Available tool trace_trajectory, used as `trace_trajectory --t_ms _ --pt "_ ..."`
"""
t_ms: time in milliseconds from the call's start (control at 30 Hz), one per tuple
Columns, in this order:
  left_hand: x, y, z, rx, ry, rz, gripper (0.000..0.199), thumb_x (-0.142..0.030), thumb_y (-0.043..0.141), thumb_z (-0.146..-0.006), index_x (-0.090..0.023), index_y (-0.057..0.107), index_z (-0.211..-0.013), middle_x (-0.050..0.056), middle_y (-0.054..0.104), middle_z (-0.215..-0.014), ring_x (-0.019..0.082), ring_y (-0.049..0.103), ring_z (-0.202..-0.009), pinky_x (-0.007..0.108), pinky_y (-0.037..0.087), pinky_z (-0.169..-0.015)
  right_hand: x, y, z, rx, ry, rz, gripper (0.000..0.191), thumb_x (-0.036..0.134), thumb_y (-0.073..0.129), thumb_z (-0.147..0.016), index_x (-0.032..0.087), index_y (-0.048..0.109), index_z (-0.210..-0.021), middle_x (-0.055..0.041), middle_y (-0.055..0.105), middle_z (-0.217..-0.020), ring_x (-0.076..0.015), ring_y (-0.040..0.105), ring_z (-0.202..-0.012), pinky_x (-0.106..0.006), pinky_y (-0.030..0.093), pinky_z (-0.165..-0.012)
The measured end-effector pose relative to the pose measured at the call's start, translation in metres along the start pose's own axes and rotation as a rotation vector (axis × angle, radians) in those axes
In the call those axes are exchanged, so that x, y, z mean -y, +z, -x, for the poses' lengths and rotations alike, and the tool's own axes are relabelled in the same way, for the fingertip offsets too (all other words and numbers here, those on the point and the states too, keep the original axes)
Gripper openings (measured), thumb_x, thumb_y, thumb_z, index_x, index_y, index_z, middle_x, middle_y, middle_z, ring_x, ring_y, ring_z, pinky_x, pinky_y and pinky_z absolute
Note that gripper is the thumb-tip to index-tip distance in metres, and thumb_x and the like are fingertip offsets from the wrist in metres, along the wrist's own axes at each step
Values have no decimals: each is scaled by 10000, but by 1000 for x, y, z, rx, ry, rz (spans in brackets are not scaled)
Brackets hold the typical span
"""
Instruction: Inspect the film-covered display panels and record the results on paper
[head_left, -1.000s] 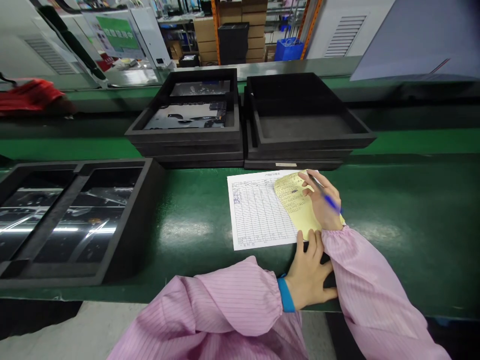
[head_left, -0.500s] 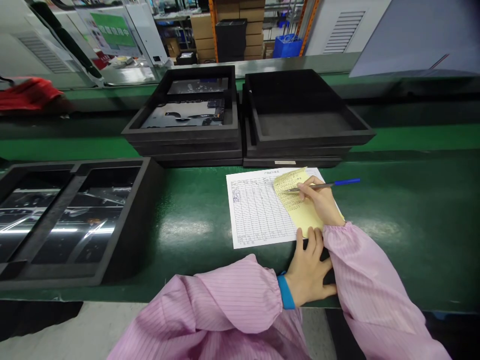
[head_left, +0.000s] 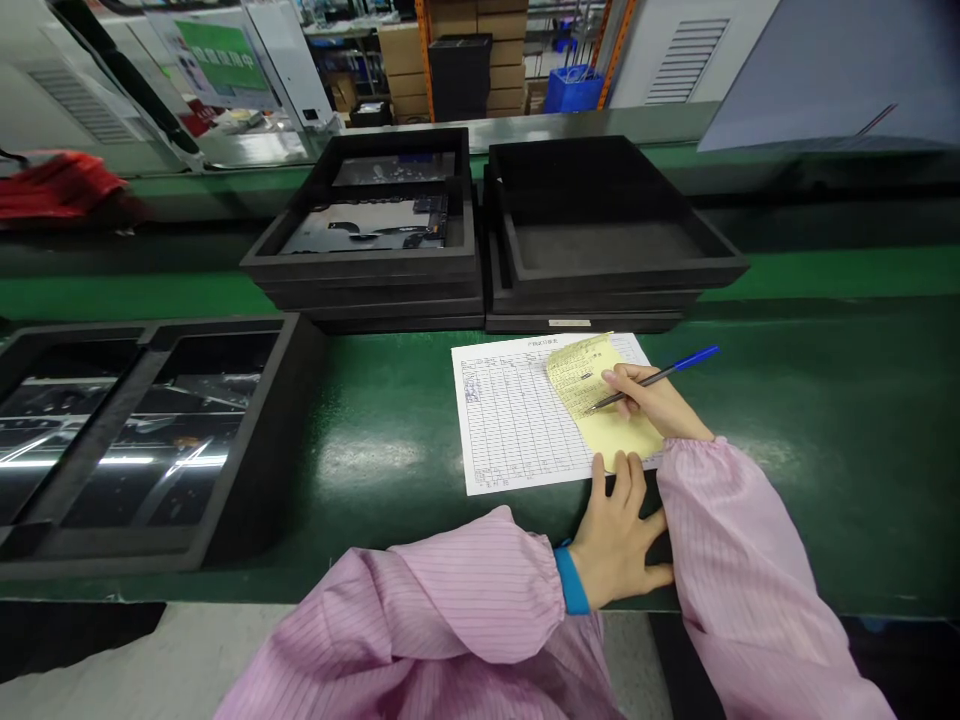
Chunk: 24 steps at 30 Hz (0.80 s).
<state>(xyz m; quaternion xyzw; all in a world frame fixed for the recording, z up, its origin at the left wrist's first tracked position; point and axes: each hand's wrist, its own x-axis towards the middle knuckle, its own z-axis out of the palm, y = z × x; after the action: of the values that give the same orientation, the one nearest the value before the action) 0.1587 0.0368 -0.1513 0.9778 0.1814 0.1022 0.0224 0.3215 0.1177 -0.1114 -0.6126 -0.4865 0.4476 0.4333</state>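
Observation:
My right hand (head_left: 656, 397) pinches a blue-capped pen (head_left: 675, 366), its tip at the lower part of the handwriting on a yellow note sheet (head_left: 616, 428). That note lies over the right side of a white printed form (head_left: 517, 420) with a table grid and a little writing at its upper left. With fingers spread, my left hand (head_left: 621, 535) rests flat, fingertips on the lower edge of the papers and palm on the green bench. A blue band circles the left wrist.
Two stacks of black foam trays stand behind the papers; the left stack (head_left: 367, 270) holds flat panels, beside the right stack (head_left: 615, 270). Another black tray (head_left: 255, 440) with glossy panels sits at left on the green bench (head_left: 375, 400). Red material (head_left: 60, 190) lies far left.
My right hand has moved slightly right and down, and the pen tip has shifted lower on the yellow note. My left hand has stayed in place.

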Motion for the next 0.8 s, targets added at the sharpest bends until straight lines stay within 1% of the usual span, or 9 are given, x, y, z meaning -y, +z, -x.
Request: trace_trajectory --t_ms 67,233,367,433,533,633,800 --pt "0 0 0 5 2 11 711 -743 334 -856 -176 451 -1268 321 277 -1418 437 254 -1332 590 -21 -1016 -1 1 -1 3 6 10 535 617 639 -749 186 398 -544 30 404 -384 -70 339 -373 -242 185 -438" --pt "2 -1 -1 17 -4 22 713 -745 323 -858 -170 461 -1257 325 273 -1417 435 248 -1336 584 -9 -1021 -2 2 -2 16 2 31 511 585 650 -759 169 446 -546 42 371 -377 -50 294 -379 -235 178 -443" --pt "1 -2 -2 28 0 25 707 -741 327 -861 -174 465 -1259 323 272 -1418 434 249 -1337 585 1 -1024 -4 1 -3 16 24 4 488 607 681 -709 180 456 -637 78 320 -413 -39 236 -375 -221 119 -421" --pt "1 -2 -2 28 1 26 705 -739 325 -863 -172 465 -1259 325 268 -1419 435 248 -1337 586 4 -1024 -4 1 -2 17 17 -6 484 579 721 -680 187 438 -655 74 366 -419 -46 273 -383 -214 150 -423" --pt "1 -2 -1 15 2 25 703 -738 322 -864 -168 460 -1252 329 268 -1417 435 249 -1337 584 3 -1024 -3 1 -1 -14 -32 -4 512 518 738 -693 186 364 -583 43 438 -413 -58 340 -399 -217 220 -448" --pt "1 -2 -1 5 2 19 703 -747 333 -854 -169 462 -1234 330 275 -1412 437 254 -1334 583 -5 -1026 -5 1 -1 -48 -54 -8 530 483 716 -723 191 312 -543 45 409 -377 -57 319 -379 -222 216 -449" --pt "1 -1 -1 5 -1 19 705 -747 333 -854 -168 457 -1238 326 281 -1412 434 259 -1332 584 7 -1029 -7 1 -2 -51 -48 1 471 400 680 -748 196 311 -540 51 395 -364 -58 308 -367 -223 209 -447"
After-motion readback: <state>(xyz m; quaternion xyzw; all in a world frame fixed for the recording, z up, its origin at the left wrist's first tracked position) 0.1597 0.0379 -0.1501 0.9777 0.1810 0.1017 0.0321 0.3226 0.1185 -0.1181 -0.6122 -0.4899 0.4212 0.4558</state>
